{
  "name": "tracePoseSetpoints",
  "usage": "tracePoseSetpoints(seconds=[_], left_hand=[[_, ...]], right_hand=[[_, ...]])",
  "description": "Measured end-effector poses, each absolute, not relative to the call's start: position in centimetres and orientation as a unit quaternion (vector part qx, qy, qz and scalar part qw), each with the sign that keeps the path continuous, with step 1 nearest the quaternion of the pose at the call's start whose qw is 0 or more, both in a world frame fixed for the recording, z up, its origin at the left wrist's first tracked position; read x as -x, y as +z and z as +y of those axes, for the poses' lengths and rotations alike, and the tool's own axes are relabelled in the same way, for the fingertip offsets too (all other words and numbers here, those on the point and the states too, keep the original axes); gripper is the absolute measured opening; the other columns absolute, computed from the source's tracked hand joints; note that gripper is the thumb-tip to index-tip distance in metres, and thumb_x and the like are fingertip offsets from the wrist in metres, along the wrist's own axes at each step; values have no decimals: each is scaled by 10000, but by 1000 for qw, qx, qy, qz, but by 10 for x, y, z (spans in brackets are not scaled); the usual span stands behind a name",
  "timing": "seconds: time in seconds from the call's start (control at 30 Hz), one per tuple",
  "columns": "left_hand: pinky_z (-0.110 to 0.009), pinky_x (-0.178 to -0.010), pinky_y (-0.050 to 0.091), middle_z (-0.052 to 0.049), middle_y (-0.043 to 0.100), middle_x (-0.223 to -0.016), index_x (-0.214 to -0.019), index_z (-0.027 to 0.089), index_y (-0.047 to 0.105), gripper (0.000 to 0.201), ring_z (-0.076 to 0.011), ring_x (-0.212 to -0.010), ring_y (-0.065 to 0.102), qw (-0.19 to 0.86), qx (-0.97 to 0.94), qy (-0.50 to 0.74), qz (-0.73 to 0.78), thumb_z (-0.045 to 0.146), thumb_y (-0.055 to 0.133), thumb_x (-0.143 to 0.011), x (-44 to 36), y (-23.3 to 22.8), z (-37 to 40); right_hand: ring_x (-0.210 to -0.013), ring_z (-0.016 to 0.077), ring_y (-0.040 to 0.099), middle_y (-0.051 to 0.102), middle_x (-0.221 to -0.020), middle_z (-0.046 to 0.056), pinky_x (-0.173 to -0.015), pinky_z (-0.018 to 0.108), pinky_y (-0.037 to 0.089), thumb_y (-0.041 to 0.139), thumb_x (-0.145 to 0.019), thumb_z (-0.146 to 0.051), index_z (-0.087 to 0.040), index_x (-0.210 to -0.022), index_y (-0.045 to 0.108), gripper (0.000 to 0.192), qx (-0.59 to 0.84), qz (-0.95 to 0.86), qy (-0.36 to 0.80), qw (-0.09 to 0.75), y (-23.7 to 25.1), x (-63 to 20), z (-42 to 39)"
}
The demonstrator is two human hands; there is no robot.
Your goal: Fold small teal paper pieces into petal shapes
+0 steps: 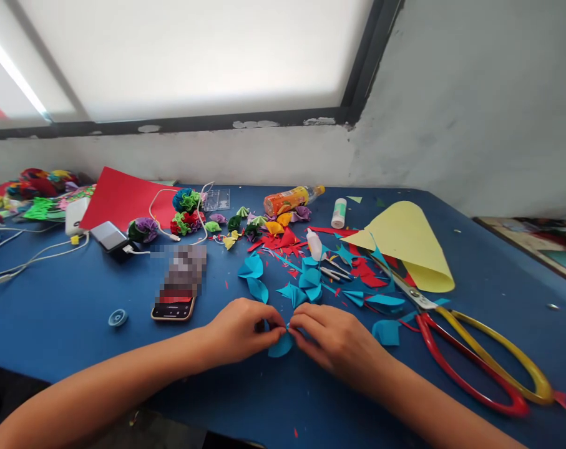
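Note:
Between my two hands is a small blue paper piece (281,347), close to the table's front edge. My left hand (243,330) pinches it from the left with thumb and forefinger. From the right, my right hand (332,337) pinches its edge, the fingertips almost meeting the left ones. Just beyond my fingers lie folded blue paper petals (306,284), with another blue petal pair (253,277) to their left. A blue paper piece (386,332) rests right of my right hand. The scissors (451,337) with red and yellow handles lie farther right.
A phone (173,308) and a round cap (118,318) lie to the left. Behind the petals are a small white glue bottle (314,244), red paper scraps (287,240), an orange drink bottle (287,201) and a glue stick (339,213). Yellow paper (414,243) curls at right.

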State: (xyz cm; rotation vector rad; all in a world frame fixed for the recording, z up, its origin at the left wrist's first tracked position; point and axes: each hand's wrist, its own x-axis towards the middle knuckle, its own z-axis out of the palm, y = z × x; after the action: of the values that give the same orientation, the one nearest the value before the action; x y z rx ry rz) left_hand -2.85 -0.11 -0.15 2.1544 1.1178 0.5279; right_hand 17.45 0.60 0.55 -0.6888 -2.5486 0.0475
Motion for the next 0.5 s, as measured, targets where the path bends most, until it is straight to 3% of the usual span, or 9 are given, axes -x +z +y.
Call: tracePoseSetpoints(seconds=[0.13,0.23,0.5], left_hand=[[-187,-617,421,-10,651,-736,-859,168,650,129,-102,-650,576,242,-846,227,417,236,555,-805,28,-3,-3],[-190,-610,418,-12,653,-738,-859,170,649,129,-104,-643,573,238,-846,222,423,240,557,-801,28,0,-5],[-159,-467,369,19,599,-613,-917,138,634,217,-73,-476,516,477,-728,191,454,305,531,-823,26,9,-6]], right_hand=[[-717,140,587,615,-808,41,-623,225,466,454,-895,-196,-166,-858,580,134,295,-899,194,261,5,-175,6],[-709,131,583,613,-786,31,-636,218,467,463,-895,-194,-168,-815,584,147,301,-883,250,260,6,-174,5],[-752,147,593,618,-819,55,-665,234,482,436,-913,-208,-162,-862,582,162,280,-900,188,275,2,-178,7]])
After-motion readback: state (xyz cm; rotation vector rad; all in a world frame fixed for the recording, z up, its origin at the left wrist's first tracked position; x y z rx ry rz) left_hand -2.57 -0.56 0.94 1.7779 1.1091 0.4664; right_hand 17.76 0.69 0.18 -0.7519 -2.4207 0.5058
